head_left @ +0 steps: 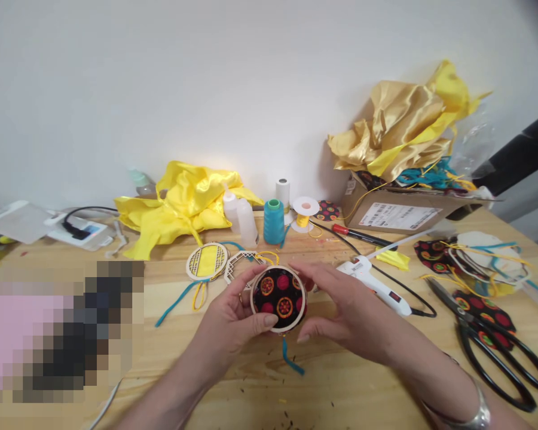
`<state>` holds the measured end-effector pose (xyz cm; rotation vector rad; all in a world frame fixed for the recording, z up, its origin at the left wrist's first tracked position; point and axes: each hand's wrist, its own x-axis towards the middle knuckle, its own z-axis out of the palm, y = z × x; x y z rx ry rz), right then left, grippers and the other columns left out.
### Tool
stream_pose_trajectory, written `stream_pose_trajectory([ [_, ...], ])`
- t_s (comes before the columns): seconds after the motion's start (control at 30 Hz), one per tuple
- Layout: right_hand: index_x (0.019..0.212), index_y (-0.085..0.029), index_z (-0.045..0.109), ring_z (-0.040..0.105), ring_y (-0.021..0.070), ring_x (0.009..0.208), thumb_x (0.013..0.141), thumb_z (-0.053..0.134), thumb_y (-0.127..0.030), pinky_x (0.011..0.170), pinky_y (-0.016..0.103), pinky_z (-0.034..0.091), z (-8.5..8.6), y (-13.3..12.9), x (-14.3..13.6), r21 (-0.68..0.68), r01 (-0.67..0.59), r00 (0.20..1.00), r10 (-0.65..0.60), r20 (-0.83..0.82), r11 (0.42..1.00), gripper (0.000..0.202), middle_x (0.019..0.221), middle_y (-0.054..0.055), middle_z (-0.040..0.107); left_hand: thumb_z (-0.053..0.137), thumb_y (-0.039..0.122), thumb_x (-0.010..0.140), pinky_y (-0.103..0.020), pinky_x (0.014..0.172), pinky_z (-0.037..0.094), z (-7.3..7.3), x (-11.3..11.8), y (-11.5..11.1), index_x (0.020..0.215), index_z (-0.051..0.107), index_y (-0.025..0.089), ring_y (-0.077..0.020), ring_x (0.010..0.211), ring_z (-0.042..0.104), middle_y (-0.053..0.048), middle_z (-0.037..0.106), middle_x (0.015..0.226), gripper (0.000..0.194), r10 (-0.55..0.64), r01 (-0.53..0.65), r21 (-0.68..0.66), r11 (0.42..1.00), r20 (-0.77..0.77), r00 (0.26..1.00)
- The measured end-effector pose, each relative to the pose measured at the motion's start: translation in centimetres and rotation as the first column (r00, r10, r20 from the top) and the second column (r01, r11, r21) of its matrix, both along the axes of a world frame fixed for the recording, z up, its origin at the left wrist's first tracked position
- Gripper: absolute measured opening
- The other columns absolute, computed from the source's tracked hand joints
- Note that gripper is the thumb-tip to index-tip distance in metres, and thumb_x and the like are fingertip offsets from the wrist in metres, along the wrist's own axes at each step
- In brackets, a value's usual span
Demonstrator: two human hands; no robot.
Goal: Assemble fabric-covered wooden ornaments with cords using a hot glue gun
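A round pendant with a pale wooden ring (278, 298) around black patterned fabric, printed with red and orange circles, is in my left hand (235, 316). The left thumb presses on its front near the lower rim, and the other fingers go behind it. My right hand (341, 313) curves around the pendant's right side, thumb and fingers apart; whether its fingertips touch the rim I cannot tell. A short teal cord (291, 358) hangs from the pendant's bottom. Beyond it lie an openwork wooden frame (240, 263) with yellow cord and a round yellow-backed ornament (207, 261).
A white hot glue gun (376, 286) with a black cable lies right of my hands, near large black scissors (488, 346). Behind stand a teal thread spool (274, 222), squeeze bottles (245, 224) and yellow satin (179, 206). A cardboard box (394, 206) holds fabric.
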<state>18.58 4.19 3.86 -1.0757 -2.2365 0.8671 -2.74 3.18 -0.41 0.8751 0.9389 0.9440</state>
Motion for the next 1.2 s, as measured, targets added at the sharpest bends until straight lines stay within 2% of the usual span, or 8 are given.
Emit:
stream_pose_trajectory([
  [0.2,0.136,-0.031,0.039,0.053,0.0212,0.116,0.074,0.072,-0.040,0.096,0.036,0.044,-0.07,0.04,-0.04,0.033,-0.013,1.000,0.012,0.022,0.999,0.070,0.131,0.005,0.055,0.078,0.014,0.065,-0.026,0.066,0.056,0.25,0.02,-0.15,0.131,0.043,0.027,-0.0184,0.082,0.070,-0.004,0.072,0.100,0.076,-0.022,0.022,-0.012,1.000,0.004,1.000],
  [0.4,0.136,-0.031,0.041,0.055,0.0233,0.114,0.075,0.071,-0.039,0.092,0.037,0.046,-0.32,0.09,-0.09,0.055,-0.010,0.999,0.008,0.038,0.998,0.068,0.129,0.007,0.056,0.078,0.013,0.063,-0.029,0.076,0.055,0.51,0.20,-0.16,0.130,0.046,0.025,-0.0194,0.090,0.068,-0.004,0.072,0.103,0.074,-0.015,0.015,0.014,1.000,-0.017,1.000],
  [0.8,0.133,-0.029,0.044,0.054,0.0200,0.114,0.076,0.072,-0.036,0.095,0.034,0.045,-0.31,0.22,-0.08,0.032,-0.024,1.000,0.023,0.012,0.999,0.064,0.128,0.004,0.058,0.078,0.008,0.062,-0.028,0.079,0.054,0.77,0.08,-0.08,0.125,0.052,0.026,-0.0189,0.092,0.068,-0.004,0.071,0.109,0.071,-0.037,0.038,-0.008,0.999,0.045,0.998],
  [1.07,0.130,-0.029,0.047,0.054,0.0177,0.114,0.075,0.072,-0.034,0.096,0.031,0.044,-0.11,0.19,-0.01,0.003,-0.023,0.999,0.023,-0.029,1.000,0.060,0.126,0.003,0.059,0.078,0.002,0.060,-0.024,0.085,0.051,0.78,-0.24,-0.34,0.123,0.055,0.029,-0.0170,0.101,0.065,-0.001,0.067,0.119,0.073,-0.073,0.067,0.054,0.996,0.117,0.990],
  [1.2,0.130,-0.029,0.046,0.054,0.0169,0.114,0.077,0.071,-0.034,0.096,0.030,0.044,-0.14,0.17,-0.02,0.009,-0.019,0.999,0.020,-0.030,1.000,0.058,0.128,0.002,0.058,0.079,0.000,0.057,-0.024,0.086,0.050,0.83,-0.17,-0.35,0.124,0.054,0.028,-0.0176,0.104,0.064,-0.001,0.066,0.120,0.077,-0.070,0.062,0.074,0.995,0.102,0.992],
])
